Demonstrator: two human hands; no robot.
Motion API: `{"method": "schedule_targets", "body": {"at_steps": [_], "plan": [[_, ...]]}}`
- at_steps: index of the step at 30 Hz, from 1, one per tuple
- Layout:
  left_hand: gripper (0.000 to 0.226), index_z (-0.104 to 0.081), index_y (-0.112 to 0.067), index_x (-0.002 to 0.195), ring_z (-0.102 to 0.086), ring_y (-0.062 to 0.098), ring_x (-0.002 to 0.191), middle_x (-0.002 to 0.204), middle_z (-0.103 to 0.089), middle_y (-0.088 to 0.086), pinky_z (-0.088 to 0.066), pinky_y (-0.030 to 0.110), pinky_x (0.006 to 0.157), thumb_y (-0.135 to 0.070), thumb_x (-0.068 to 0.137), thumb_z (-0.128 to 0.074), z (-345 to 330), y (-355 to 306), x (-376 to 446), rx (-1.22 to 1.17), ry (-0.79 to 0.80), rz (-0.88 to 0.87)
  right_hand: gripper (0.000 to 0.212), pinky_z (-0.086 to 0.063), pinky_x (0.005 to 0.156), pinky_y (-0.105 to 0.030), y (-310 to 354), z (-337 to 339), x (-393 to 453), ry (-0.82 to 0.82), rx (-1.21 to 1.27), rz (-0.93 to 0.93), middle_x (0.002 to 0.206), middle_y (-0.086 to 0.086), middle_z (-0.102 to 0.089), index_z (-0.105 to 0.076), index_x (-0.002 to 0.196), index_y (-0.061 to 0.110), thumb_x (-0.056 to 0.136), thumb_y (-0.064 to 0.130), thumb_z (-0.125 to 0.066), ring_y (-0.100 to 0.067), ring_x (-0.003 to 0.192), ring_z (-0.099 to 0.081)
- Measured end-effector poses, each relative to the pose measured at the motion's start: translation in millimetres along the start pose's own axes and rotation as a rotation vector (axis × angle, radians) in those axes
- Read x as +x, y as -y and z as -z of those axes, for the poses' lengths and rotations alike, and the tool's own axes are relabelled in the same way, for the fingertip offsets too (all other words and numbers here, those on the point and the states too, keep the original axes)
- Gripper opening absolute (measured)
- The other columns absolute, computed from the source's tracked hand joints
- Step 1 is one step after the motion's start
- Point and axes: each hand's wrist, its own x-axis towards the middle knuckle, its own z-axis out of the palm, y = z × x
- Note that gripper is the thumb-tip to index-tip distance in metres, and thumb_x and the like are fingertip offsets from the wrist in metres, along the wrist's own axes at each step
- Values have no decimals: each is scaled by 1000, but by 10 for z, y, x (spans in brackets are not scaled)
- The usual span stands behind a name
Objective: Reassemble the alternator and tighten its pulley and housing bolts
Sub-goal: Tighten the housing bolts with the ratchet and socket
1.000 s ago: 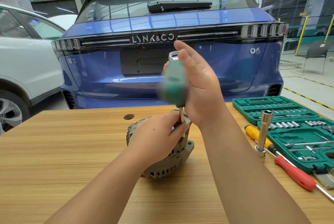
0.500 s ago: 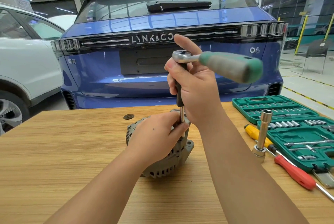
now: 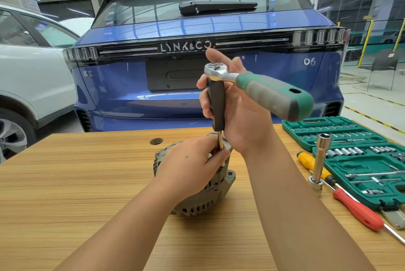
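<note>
- The alternator [image 3: 210,194] is sitting on the desk [image 3: 65,183].
- The left hand [image 3: 188,167] is pinching the driver's steel shaft [image 3: 220,141] against it.
- The right hand [image 3: 238,113] is gripping the upright black driver handle [image 3: 217,106], topped by the green ratchet [image 3: 269,93].

From my feed I read only "LYNK&CO" on the blue car [image 3: 197,86] tailgate's light bar, a chrome "06" badge at its right side, and small unreadable characters at its left.
</note>
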Motion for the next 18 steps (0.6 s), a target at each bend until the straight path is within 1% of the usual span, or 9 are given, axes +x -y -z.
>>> {"method": "schedule_targets", "body": {"at_steps": [2,4,7,8,9,11,12,15,18], "plan": [[27,-61,-31,94,-60,8,80,84,-67,-10,-53,38,72,-50,102,-44,-2,5,-1,9,-1,-4,34,-44,54,-26,21,-27,1,-102,32,-28,85,-4,-64,-57,131,18,101,34,-52,-17,63,-54],[27,-62,-34,98,-60,6,80,85,-67,-13,-51,32,67,-52,101,-42,-3,5,4,30,8,-16,34,-43,50,-23,15,-56,10,-280,-66,16,76,1,-62,-58,126,10,98,28,-63,-14,58,-52],[31,-64,-34,100,-59,6,74,82,-67,-12,-46,28,60,-54,100,-39,-8,-1,-4,34,13,-33,20,-36,49,-22,-4,-77,28,-458,-326,114,64,2,-51,-65,98,7,93,24,-74,-11,53,-42],[31,-64,-34,100,-59,6,74,82,-67,-12,-48,30,62,-53,100,-40,-7,2,-4,24,12,-32,18,-35,48,-22,2,-72,20,-451,-346,89,65,-1,-48,-63,92,7,94,22,-73,-11,53,-40],[30,-64,-34,100,-60,6,75,82,-67,-12,-51,32,64,-53,100,-41,-7,7,-6,16,12,-29,17,-35,48,-23,22,-64,12,-398,-322,37,66,-2,-47,-62,94,7,95,21,-71,-11,54,-39],[27,-64,-34,101,-61,5,78,84,-67,-13,-54,34,68,-51,102,-44,-5,19,0,6,12,-27,17,-39,52,-23,67,-39,-12,-244,-180,-39,67,2,-51,-61,111,11,96,15,-67,-11,56,-44],[26,-64,-34,102,-61,5,79,85,-67,-14,-54,35,70,-51,103,-44,-7,22,6,3,14,-27,25,-40,55,-24,68,-30,-19,-185,-116,-43,69,4,-53,-60,120,16,96,11,-65,-11,59,-46],[23,-62,-34,98,-60,4,78,82,-66,-14,-54,36,69,-48,104,-45,-9,15,16,-1,15,-25,37,-42,58,-26,-6,-44,-17,-181,-211,107,72,6,-55,-58,124,27,98,1,-60,-12,62,-49],[23,-61,-34,95,-59,4,76,80,-64,-14,-50,32,65,-47,104,-44,-5,6,10,-4,11,-33,42,-44,56,-25,-64,-66,-15,-180,-329,237,80,4,-56,-59,124,30,99,-4,-56,-11,63,-50]]}}
